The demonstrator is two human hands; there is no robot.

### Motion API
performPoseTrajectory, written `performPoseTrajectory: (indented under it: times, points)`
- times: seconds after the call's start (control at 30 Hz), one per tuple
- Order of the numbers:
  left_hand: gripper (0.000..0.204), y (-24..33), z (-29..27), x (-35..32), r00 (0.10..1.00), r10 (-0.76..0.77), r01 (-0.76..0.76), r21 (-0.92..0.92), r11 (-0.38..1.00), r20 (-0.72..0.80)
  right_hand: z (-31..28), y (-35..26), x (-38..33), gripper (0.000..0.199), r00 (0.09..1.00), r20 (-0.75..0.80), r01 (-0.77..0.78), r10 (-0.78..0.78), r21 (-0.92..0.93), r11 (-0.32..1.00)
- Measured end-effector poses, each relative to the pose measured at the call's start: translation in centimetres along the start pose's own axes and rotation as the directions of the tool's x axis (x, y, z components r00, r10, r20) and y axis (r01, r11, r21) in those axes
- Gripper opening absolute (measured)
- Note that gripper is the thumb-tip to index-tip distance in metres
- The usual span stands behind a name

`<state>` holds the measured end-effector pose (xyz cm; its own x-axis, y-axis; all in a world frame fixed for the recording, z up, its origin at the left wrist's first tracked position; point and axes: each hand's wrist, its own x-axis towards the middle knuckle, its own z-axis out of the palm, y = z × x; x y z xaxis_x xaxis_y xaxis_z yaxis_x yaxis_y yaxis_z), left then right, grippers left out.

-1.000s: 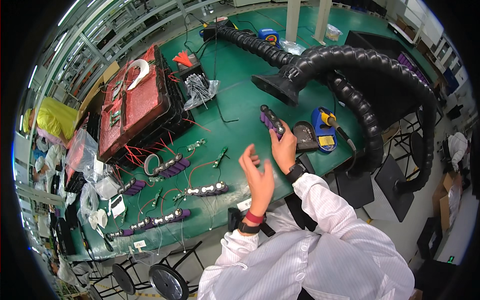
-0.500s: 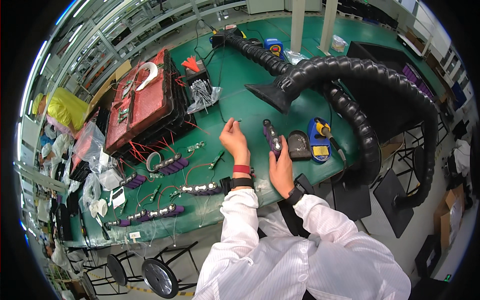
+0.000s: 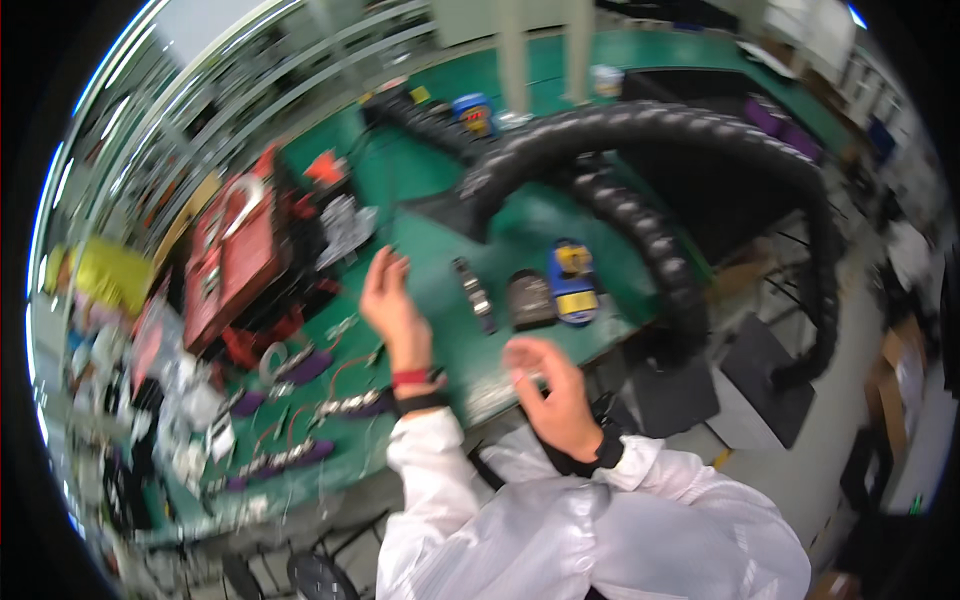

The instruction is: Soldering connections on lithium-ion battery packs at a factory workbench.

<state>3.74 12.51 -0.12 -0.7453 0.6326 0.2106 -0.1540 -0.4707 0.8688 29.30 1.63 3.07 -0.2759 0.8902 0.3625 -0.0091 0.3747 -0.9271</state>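
Note:
My left hand point(image 3: 392, 308) is raised over the bench with its fingertips pinched together. A thin dark wire point(image 3: 389, 225) meets those fingertips. My right hand point(image 3: 562, 400) hovers at the bench's front edge, its fingers curled toward the thumb; blur hides what is in it. Between and beyond my hands, a narrow purple battery pack point(image 3: 475, 297) with metal-topped cells lies untouched on the green bench. To its right stand a dark, rounded holder point(image 3: 530, 300) and a blue soldering-iron stand point(image 3: 574, 285) with a yellow sponge. No iron handle shows in the stand.
A black ribbed fume hose point(image 3: 650, 125) arches across the bench, its flared nozzle point(image 3: 450, 212) beyond the battery pack. At left are a large red-topped battery box point(image 3: 235, 270), bagged ties point(image 3: 347, 228), and wired purple packs point(image 3: 280, 460). A person in yellow point(image 3: 108, 275) is at far left.
My right hand has left the battery pack and drawn back toward me. The iron handle no longer shows in its stand. The whole view has shifted and blurred.

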Motion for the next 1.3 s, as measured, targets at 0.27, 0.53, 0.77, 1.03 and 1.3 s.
performPoseTrajectory:
  times: [0.27,0.53,0.77,1.03,1.3]
  points:
    - [0.048,-3.2,-5.0,1.2,0.982,-0.173,0.175,-0.019,0.984,0.082,-4.4,-1.8,-4.8,0.016,0.996,0.039,-0.082,0.079,0.093,0.992]
    - [0.054,-5.9,-5.6,2.7,0.974,-0.209,0.214,-0.057,0.975,0.087,-6.9,-2.6,-9.6,0.017,0.995,-0.085,-0.043,0.043,0.011,0.999]
    - [0.06,-4.0,-5.9,2.6,0.98,-0.097,0.127,-0.173,0.977,0.176,-11.4,-9.6,-5.6,0.015,0.925,-0.137,0.261,-0.355,-0.452,0.853]
    - [0.065,-3.4,-5.4,0.6,0.97,-0.057,0.138,-0.337,0.932,0.237,-10.2,-15.7,5.5,0.013,0.693,-0.01,0.421,-0.72,-0.806,0.416]
    - [0.067,2.7,-0.8,-4.2,0.975,0.002,0.086,-0.384,0.919,0.222,-5.8,-16.4,13.6,0.026,0.669,0.406,0.616,-0.622,-0.772,0.159]
